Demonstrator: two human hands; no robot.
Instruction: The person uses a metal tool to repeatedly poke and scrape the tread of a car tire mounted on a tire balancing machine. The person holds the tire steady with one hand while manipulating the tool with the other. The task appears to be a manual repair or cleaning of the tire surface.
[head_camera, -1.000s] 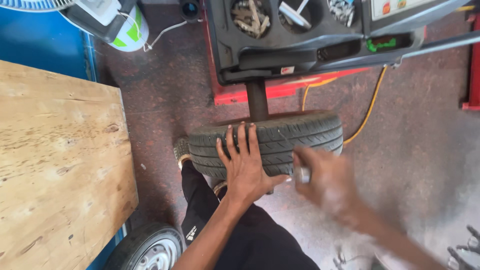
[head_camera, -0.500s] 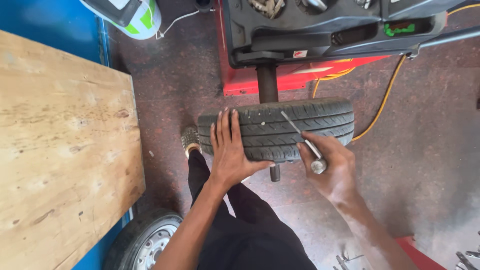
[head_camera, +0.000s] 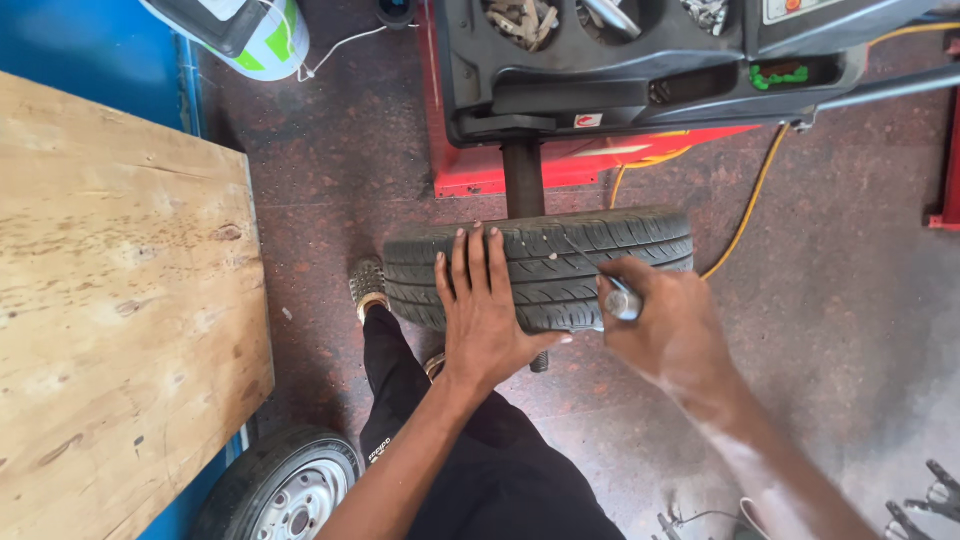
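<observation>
A black tyre (head_camera: 570, 258) stands upright on the shaft of a red and black wheel machine (head_camera: 600, 90), its tread facing me. My left hand (head_camera: 485, 310) lies flat on the tread, fingers spread and pointing away. My right hand (head_camera: 672, 325) grips a thin metal tool (head_camera: 612, 290) with a silver handle; its tip rests against the tread to the right of my left hand.
A plywood tabletop (head_camera: 110, 300) fills the left side. A second wheel with a steel rim (head_camera: 285, 490) lies on the floor below it. A yellow hose (head_camera: 745, 215) runs across the floor at right. My dark-trousered leg and shoe (head_camera: 368, 285) stand beside the tyre.
My right hand came in from the right with the tool and brought its tip down onto the tread. My left hand stayed flat on the tyre.
</observation>
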